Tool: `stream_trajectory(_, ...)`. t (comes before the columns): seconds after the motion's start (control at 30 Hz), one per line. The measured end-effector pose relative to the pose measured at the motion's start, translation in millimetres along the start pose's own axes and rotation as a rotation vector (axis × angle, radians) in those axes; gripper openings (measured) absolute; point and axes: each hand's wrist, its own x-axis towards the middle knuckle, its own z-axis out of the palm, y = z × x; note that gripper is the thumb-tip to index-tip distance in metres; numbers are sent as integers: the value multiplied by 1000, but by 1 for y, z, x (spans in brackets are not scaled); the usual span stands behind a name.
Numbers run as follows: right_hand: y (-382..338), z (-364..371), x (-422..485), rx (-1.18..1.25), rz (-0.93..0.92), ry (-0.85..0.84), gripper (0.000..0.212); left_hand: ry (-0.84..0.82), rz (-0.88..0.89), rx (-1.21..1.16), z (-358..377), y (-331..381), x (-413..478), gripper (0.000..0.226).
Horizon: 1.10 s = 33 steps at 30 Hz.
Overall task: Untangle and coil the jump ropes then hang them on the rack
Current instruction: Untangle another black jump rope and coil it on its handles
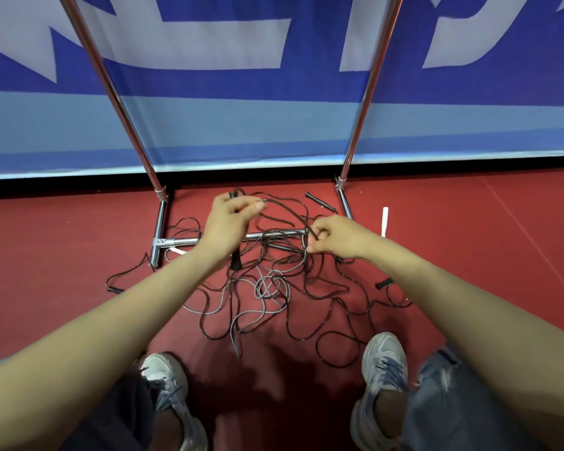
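A tangle of black and grey jump ropes (pixel 274 288) lies on the red floor between my feet and the chrome rack (pixel 365 102). My left hand (pixel 228 219) grips a black handle, whose lower end (pixel 236 262) sticks out below my wrist. A black rope (pixel 284 216) arcs from that hand over to my right hand (pixel 332 237), which pinches it between thumb and fingers. Both hands are raised a little above the pile, over the rack's lower crossbar (pixel 183 242).
Loose black handles lie at the back (pixel 319 201), at the right (pixel 384 283) and at the left (pixel 115 290). A white handle (pixel 385 221) lies beside the rack's right foot. A blue and white banner (pixel 274 76) stands behind. My shoes (pixel 385 362) flank the pile.
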Motion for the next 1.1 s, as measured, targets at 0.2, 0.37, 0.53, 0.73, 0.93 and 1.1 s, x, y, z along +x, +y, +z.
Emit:
stream_trajectory(0.2,32,-4,-3,-175,132,47,9,29,-64,111,-36,18,16,10)
stream_trajectory(0.37,35,-5,-7,-210,40,123,10,-210,-116,813,-32,1,-2,85)
stream_trajectory(0.53,16,8,-12,-75,-172,70,11,-380,116,600,8,-19,-27,64)
stream_trajectory(0.73,22,32,-9,279,-157,51,14,-379,206,574,25,-51,-24,43)
stream_trajectory(0.93,59,59,35,191,-49,8,10,-393,23,726,31,-86,-2,33)
stream_trajectory(1.1,155,88,72,59,332,78,25,-338,-338,709,17,-137,17,41)
